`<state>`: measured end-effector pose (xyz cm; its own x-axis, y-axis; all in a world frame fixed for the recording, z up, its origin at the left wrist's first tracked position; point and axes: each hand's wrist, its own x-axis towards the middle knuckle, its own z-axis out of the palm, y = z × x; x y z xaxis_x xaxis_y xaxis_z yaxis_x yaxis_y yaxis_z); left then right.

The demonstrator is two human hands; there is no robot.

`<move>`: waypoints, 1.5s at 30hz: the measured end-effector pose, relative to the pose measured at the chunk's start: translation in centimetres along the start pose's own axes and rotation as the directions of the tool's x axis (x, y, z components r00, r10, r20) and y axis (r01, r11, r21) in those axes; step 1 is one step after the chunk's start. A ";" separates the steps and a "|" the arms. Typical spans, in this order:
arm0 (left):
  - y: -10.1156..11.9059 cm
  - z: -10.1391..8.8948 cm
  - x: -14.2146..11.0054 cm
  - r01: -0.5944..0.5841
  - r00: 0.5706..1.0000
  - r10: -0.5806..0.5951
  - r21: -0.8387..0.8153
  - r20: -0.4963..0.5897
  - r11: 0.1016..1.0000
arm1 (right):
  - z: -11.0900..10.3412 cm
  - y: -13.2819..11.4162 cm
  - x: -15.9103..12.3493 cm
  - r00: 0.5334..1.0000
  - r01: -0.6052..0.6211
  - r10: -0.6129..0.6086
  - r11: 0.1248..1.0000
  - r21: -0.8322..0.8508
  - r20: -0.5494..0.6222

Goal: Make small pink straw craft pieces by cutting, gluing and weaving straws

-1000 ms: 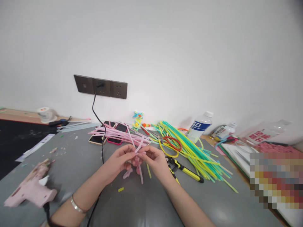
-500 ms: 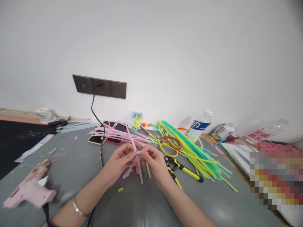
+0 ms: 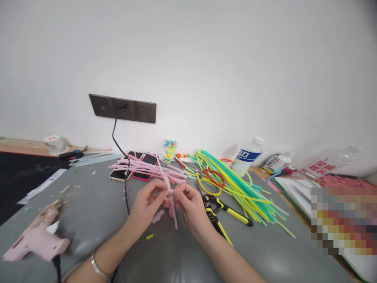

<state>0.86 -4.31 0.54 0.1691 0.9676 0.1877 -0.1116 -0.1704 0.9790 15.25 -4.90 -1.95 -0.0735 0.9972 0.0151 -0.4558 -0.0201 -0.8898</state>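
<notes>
Between my two hands is a pale pink pipe cleaner (image 3: 174, 216), its long ends sticking up and down past the fingers. My left hand (image 3: 149, 204) pinches it near the middle. From the other side my right hand (image 3: 190, 202) pinches a short crosswise pink part with thumb and forefinger; the fingertips of both hands nearly meet. Just below them lie a curled pale pink piece (image 3: 158, 216) and a rounder pink piece, partly hidden by the fingers. A short yellow snippet (image 3: 150, 236) rests closer to me. Behind the hands is a pile of pink pipe cleaners (image 3: 156, 169).
At left lies a pink glue gun (image 3: 35, 236); a black cord (image 3: 127, 184) runs up to the wall socket (image 3: 123, 110). To the right are scissors (image 3: 219, 192), yellow-black pliers (image 3: 234, 212), green and yellow pipe cleaners (image 3: 241, 184) and a bottle (image 3: 247, 155). Phones (image 3: 118, 174) lie under the pink pile.
My right hand has turned slightly, its fingers curling closer around the crosswise pink part. The pipe cleaner stays in nearly the same place. The view has shifted very slightly.
</notes>
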 end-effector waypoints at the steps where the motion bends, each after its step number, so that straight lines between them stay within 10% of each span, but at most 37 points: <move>1: 0.2 0.0 0.1 0.011 1.000 -0.011 0.009 -0.002 1.000 | -0.1 0.0 0.1 1.000 0.005 -0.005 1.000 -0.011 0.013; 19: 0.1 -0.5 0.6 0.123 0.990 -0.125 0.039 0.060 0.992 | -0.2 -0.7 0.1 0.993 0.040 -0.031 0.996 -0.081 0.110; 28: -0.5 -0.9 0.5 0.234 0.928 -0.259 0.121 0.269 0.965 | -0.8 -1.9 0.5 0.950 -0.019 0.060 0.991 -0.136 0.307; 45: -0.4 -1.2 1.1 0.176 0.984 -0.177 -0.025 -0.020 0.984 | -1.9 -1.8 0.8 0.913 0.408 -0.351 0.748 -0.523 0.209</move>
<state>-0.04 -3.00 0.28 0.1670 0.9859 0.0100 -0.1042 0.0076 0.9945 17.68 -3.93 -1.17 -0.0922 0.9020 0.4218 0.0927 0.4295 -0.8983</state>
